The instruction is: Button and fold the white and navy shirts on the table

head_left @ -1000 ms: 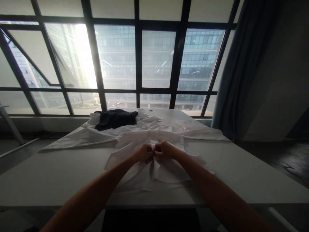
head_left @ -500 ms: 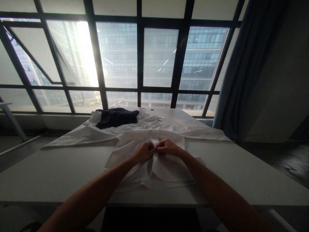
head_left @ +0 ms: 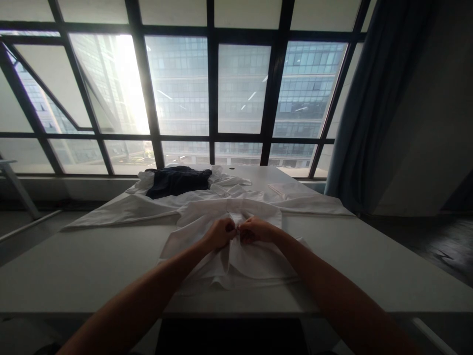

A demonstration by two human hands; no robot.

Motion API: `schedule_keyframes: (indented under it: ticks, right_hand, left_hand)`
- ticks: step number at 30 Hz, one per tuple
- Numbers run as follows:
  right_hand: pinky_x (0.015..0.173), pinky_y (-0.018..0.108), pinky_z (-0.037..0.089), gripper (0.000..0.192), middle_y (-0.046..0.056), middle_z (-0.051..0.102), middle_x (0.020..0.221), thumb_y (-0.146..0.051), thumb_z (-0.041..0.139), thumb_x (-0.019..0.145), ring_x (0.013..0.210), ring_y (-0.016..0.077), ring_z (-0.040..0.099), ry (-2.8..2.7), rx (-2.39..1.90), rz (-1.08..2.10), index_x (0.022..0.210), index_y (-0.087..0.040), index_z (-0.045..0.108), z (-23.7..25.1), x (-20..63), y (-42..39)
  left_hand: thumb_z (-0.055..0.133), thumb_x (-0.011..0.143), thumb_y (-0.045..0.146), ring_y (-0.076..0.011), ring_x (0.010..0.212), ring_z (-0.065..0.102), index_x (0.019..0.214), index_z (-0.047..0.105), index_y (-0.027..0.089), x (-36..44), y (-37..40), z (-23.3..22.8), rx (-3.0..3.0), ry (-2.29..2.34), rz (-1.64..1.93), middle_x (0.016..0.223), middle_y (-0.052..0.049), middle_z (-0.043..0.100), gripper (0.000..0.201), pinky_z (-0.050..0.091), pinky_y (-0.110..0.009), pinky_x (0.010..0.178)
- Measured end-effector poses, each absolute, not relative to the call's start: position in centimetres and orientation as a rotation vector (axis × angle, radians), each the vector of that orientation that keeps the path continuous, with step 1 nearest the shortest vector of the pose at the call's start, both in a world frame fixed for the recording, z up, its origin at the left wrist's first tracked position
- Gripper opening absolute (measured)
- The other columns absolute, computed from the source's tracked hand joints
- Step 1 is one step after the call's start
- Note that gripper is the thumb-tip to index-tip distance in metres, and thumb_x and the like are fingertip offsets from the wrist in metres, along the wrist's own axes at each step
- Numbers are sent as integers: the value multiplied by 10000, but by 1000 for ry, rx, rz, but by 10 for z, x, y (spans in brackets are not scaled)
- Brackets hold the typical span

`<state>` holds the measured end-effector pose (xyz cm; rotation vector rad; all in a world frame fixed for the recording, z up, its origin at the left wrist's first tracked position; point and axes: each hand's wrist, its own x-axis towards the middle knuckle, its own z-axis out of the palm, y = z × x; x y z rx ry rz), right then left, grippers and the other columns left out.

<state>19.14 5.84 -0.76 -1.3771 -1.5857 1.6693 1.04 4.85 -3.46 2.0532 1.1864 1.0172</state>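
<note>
The white shirt (head_left: 258,264) lies on the desk (head_left: 107,268) directly under the hands, its body running lengthwise from near the front edge toward the window (head_left: 177,88), its sleeves (head_left: 111,217) reaching out to both sides. Left hand (head_left: 220,232) and right hand (head_left: 257,230) meet over its middle line, neither nearer, fingertips pinching gathered fabric between them. Bare desk flanks the body on both sides; beyond it, a dark garment (head_left: 179,181) sits toward the left.

The left hand (head_left: 220,233) is curled in a pinch. Just beside it, the right hand (head_left: 260,229) pinches too. Bare left forearm (head_left: 158,286) and right forearm (head_left: 325,276) slant outward behind them.
</note>
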Motion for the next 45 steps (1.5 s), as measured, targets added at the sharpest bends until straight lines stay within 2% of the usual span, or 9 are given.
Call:
schedule_keyframes:
  ticks: [7,14,17,24,30,40,45]
  right_hand:
    - [526,170,558,131,52,653,624,-114,573,868,539,110,648,-1472,-1374,1713,745,-94,613,-5,188,53]
    - [525,151,551,98,53,662,635,-160,674,849,551,103,645,-1517,-1360,1738,789,-98,628,-5,191,54]
    - [506,145,542,109,57,665,642,-168,678,855,561,109,649,-1526,-1367,1732,788,-97,630,-5,192,55]
    - [539,168,560,87,40,650,655,-130,665,835,546,99,636,-1424,-1359,1770,776,-104,605,-7,190,56]
    - [524,159,549,81,15,606,610,-92,610,845,520,87,610,-1337,-1356,1797,770,-111,586,-10,187,57]
    - [452,124,494,138,11,581,606,-132,555,905,454,62,554,-1419,-1412,1780,769,-112,565,-7,186,55]
    - [417,114,461,187,1,571,581,-189,546,933,452,68,559,-1504,-1424,1788,760,-120,561,-3,187,54]
  left_hand:
    - [703,658,211,-119,564,540,688,663,125,10,46,-32,1807,1159,980,592,16,616,99,384,-218,546]
    - [824,604,380,-102,507,522,645,690,111,10,41,-25,1475,1160,900,536,14,595,303,397,-218,513]
    - [858,567,348,-99,514,528,602,681,114,12,41,-24,1371,1166,908,521,17,587,296,412,-216,522]
    - [812,600,234,-76,479,486,533,640,113,14,44,-27,1293,1149,936,472,26,550,221,386,-206,507]
    - [821,576,300,-58,441,414,514,628,107,14,42,-27,1357,1146,939,442,29,505,279,267,-207,452]
    - [823,545,335,-67,456,426,518,638,108,14,44,-31,1394,1125,950,462,9,538,294,285,-211,472]
    - [791,569,281,-70,464,441,548,652,116,14,44,-30,1400,1151,986,470,16,548,217,301,-207,478]
